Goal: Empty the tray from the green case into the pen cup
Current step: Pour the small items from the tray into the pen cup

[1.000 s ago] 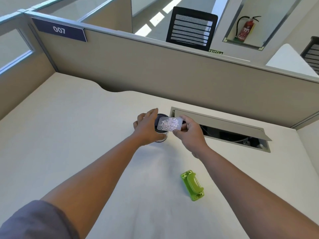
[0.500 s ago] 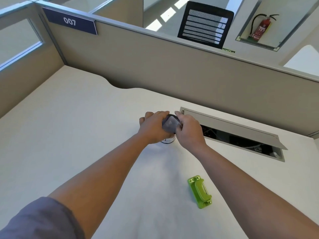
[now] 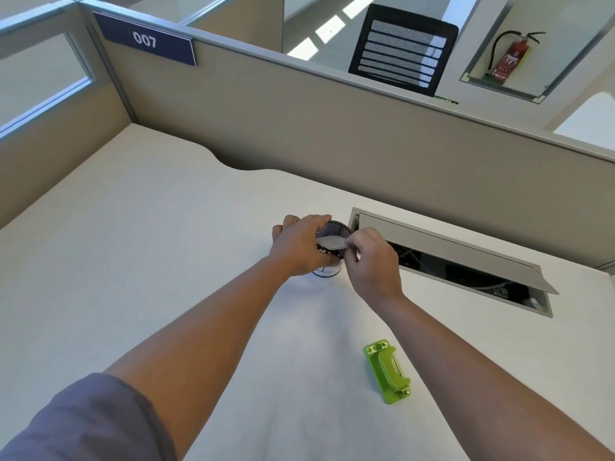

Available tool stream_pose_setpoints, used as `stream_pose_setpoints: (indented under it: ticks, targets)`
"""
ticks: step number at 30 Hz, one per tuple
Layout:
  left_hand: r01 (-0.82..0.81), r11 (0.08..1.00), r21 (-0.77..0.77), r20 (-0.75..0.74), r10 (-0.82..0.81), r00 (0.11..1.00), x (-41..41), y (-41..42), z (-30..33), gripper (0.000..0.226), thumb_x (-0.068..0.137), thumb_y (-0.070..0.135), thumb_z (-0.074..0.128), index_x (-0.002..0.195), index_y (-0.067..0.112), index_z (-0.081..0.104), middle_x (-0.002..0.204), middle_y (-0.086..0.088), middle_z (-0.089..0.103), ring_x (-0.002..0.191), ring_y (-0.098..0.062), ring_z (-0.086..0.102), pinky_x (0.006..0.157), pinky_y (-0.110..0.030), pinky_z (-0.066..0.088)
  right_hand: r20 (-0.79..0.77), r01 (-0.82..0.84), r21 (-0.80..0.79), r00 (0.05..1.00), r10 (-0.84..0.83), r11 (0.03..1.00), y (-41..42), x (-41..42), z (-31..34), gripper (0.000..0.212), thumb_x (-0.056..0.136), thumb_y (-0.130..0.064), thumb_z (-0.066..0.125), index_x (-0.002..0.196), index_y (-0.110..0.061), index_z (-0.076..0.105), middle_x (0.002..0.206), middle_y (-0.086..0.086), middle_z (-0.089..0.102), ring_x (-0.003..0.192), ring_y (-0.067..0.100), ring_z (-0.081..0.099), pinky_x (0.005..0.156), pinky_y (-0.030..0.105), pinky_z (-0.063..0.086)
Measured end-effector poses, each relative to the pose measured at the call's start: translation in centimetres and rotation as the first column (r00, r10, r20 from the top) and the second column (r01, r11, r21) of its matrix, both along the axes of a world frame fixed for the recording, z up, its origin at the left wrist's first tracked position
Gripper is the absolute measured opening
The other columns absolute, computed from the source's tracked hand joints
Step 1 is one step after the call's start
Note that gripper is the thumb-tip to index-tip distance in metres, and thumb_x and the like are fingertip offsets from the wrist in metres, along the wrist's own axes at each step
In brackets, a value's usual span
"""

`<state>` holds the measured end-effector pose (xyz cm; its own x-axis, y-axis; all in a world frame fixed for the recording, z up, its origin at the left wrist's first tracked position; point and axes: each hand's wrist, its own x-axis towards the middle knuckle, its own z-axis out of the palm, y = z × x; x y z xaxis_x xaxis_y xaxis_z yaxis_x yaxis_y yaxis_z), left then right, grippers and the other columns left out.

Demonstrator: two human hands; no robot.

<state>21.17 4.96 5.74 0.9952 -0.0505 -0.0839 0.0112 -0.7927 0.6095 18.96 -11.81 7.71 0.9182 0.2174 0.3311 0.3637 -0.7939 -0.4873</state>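
A black mesh pen cup (image 3: pixel 334 229) stands on the white desk (image 3: pixel 166 261). My left hand (image 3: pixel 299 247) is wrapped around its left side. My right hand (image 3: pixel 372 261) pinches a small clear tray (image 3: pixel 331 243) by its right end and holds it over the cup's mouth, turned so I see its pale underside. White paper bits show at the cup's near rim below the tray. The green case (image 3: pixel 387 371), a small hole punch body, lies alone on the desk to the near right of both hands.
An open cable hatch (image 3: pixel 449 264) with a raised grey flap sits in the desk just right of the cup. Beige partition walls (image 3: pixel 299 128) close off the back and left sides of the desk.
The tray was held flat, full of white paper bits, one second ago. Since then my right hand tipped it over the cup's mouth, and the bits have left it.
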Motion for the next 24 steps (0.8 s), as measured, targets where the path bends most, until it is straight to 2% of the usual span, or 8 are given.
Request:
stream_pose_setpoints:
  ticks: [5, 9, 14, 16, 20, 24]
  targets:
    - [0.024, 1.000, -0.010, 0.028, -0.024, 0.999, -0.3, 0.2, -0.3, 0.096, 0.066, 0.066, 0.076, 0.150, 0.036, 0.042, 0.148, 0.015, 0.054, 0.132, -0.024, 0.035, 0.096, -0.037, 0.022, -0.007, -0.007, -0.018, 1.000, 0.007, 1.000, -0.5, -0.2, -0.4, 0.011, 0.078, 0.008, 0.060, 0.075, -0.003, 0.060, 0.080, 0.010, 0.062, 0.073, 0.032, 0.057, 0.060, 0.037, 0.044]
    - [0.029, 1.000, -0.009, 0.039, -0.028, 0.999, -0.3, 0.3, -0.3, 0.094, 0.067, 0.065, 0.076, 0.150, 0.035, 0.043, 0.148, 0.015, 0.053, 0.132, -0.024, 0.035, 0.097, -0.037, 0.023, 0.016, -0.016, -0.008, 1.000, 0.016, 1.000, -0.6, -0.1, -0.4, 0.011, 0.077, 0.008, 0.060, 0.074, -0.003, 0.060, 0.078, 0.010, 0.061, 0.071, 0.029, 0.054, 0.059, 0.035, 0.040]
    - [0.032, 0.999, -0.007, 0.040, -0.032, 0.999, -0.5, 0.3, -0.2, 0.094, 0.069, 0.064, 0.077, 0.151, 0.034, 0.042, 0.150, 0.014, 0.052, 0.133, -0.025, 0.035, 0.101, -0.040, 0.024, 0.025, -0.003, 0.020, 1.000, 0.003, 1.000, -0.9, -0.1, -0.6, 0.011, 0.078, 0.008, 0.060, 0.076, -0.003, 0.062, 0.079, 0.010, 0.062, 0.072, 0.027, 0.055, 0.061, 0.036, 0.042]
    - [0.033, 0.999, -0.004, 0.040, -0.033, 0.999, -0.5, 0.3, -0.1, 0.094, 0.069, 0.063, 0.077, 0.151, 0.035, 0.042, 0.151, 0.014, 0.051, 0.134, -0.025, 0.035, 0.099, -0.038, 0.024, -0.020, -0.001, 0.029, 1.000, 0.002, 1.000, -0.9, 0.0, -0.7, 0.012, 0.078, 0.007, 0.061, 0.078, -0.004, 0.065, 0.081, 0.009, 0.065, 0.074, 0.028, 0.058, 0.063, 0.036, 0.045]
    - [0.032, 0.999, 0.009, 0.040, -0.032, 0.999, -0.4, 0.2, -0.1, 0.092, 0.071, 0.060, 0.079, 0.151, 0.035, 0.041, 0.151, 0.014, 0.050, 0.134, -0.024, 0.034, 0.098, -0.037, 0.022, -0.109, 0.147, 0.187, 0.986, -0.129, 0.971, -1.0, 0.1, -0.7, 0.014, 0.080, 0.001, 0.064, 0.084, -0.010, 0.072, 0.079, 0.001, 0.067, 0.071, 0.018, 0.057, 0.066, 0.029, 0.044]
    - [0.024, 1.000, 0.004, 0.039, -0.024, 0.999, -0.4, 0.1, -0.1, 0.091, 0.072, 0.059, 0.079, 0.151, 0.034, 0.042, 0.150, 0.013, 0.052, 0.134, -0.024, 0.035, 0.098, -0.037, 0.023, -0.300, 0.322, 0.353, 0.928, -0.219, 0.878, -1.3, 0.5, -0.4, 0.010, 0.084, -0.010, 0.071, 0.079, -0.019, 0.071, 0.067, -0.010, 0.067, 0.059, 0.004, 0.056, 0.058, 0.021, 0.045]
